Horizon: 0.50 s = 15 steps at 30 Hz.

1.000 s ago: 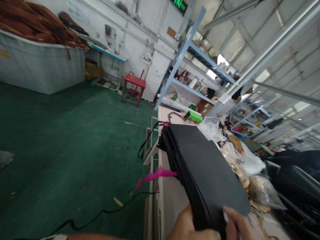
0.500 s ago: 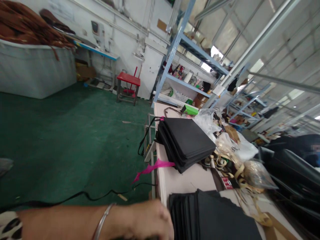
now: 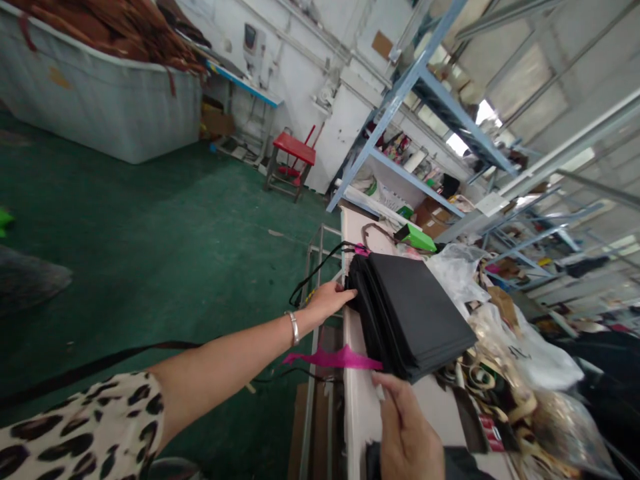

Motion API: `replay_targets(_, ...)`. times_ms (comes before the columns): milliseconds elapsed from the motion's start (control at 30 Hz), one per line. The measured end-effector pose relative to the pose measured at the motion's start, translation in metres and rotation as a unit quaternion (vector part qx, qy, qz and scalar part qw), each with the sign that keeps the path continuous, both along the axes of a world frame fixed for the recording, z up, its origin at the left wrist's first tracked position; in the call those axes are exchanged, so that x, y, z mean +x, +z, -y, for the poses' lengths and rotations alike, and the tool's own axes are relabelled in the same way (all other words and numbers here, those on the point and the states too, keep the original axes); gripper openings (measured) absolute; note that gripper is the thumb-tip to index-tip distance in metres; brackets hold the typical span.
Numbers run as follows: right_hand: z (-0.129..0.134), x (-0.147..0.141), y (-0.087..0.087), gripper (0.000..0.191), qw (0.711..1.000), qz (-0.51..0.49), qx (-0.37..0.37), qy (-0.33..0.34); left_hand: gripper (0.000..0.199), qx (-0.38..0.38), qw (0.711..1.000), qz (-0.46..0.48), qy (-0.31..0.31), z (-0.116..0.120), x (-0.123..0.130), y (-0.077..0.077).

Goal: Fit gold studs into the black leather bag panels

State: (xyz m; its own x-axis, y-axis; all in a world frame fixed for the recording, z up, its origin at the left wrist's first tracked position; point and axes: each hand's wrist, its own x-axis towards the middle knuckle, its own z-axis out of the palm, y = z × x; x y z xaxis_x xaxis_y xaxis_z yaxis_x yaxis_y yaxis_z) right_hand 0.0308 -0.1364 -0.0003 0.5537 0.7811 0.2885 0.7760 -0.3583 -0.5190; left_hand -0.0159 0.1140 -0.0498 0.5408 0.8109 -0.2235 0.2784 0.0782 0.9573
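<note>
A stack of flat black pieces [image 3: 420,307] lies on the pale table, its left edges fanned out. My left hand [image 3: 325,303] is at that stack's left edge, thumb stretched toward it; its other fingers are partly hidden, and I see no firm grip. Below the stack's near corner is my right hand [image 3: 407,427], fingers loosely extended with nothing visible in them. A magenta strip [image 3: 337,359] runs from under the stack and hangs past the table edge. Behind my right hand, a second black stack [image 3: 463,463] shows only in part at the bottom.
Plastic bags [image 3: 540,347] and tan strips crowd the table's right side. A green box [image 3: 415,237] lies at the far end. Beyond stand blue shelves [image 3: 385,127], a red stool [image 3: 294,148] and a large grey bin [image 3: 125,110]. A black strap [image 3: 160,347] trails left.
My left hand has moved from beside the nearer stack up to the farther stack's left edge. My right hand has come into view. The camera view has shifted.
</note>
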Motion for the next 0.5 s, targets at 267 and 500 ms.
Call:
replay_targets(267, -0.131, 0.004, -0.040, 0.034, 0.987, 0.127, -0.098, 0.023, 0.036, 0.059, 0.992, -0.064, -0.090, -0.037, 0.011, -0.007)
replay_targets(500, -0.134, 0.000, -0.049, 0.033, 0.982, 0.145, -0.117, -0.002, 0.035, 0.089, 0.983, -0.077, -0.139, -0.040, 0.017, -0.005)
